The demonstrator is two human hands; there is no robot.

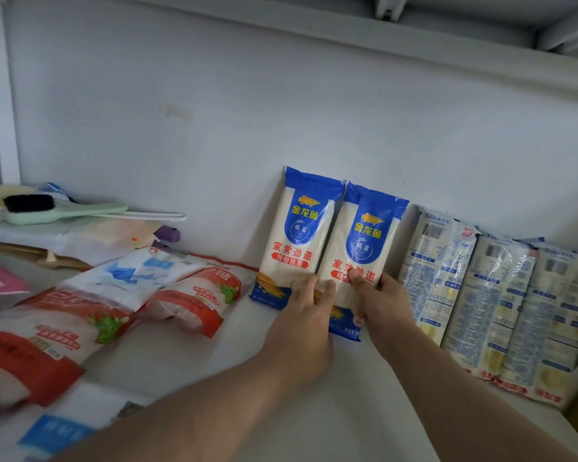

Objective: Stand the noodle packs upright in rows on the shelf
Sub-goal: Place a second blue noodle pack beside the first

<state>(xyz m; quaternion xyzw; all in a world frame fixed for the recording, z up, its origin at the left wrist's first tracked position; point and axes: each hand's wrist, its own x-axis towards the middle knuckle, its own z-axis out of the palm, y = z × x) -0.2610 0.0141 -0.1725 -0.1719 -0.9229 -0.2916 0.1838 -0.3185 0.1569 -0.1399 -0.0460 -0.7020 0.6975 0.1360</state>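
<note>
Two blue-and-white noodle packs stand upright side by side against the back wall of the white shelf (314, 395). The left noodle pack (297, 235) leans on the wall. My left hand (306, 306) presses on the lower edges of both packs where they meet, fingers spread. My right hand (379, 301) grips the lower part of the right noodle pack (364, 241), thumb on its front. To the right, three more noodle packs (488, 301) stand with their printed backs facing me.
Red-and-white sugar bags (194, 295) and a blue-and-white bag (137, 271) lie flat on the left. A green brush (47, 208) rests on a pile at the far left. The upper shelf's underside (481, 21) hangs above.
</note>
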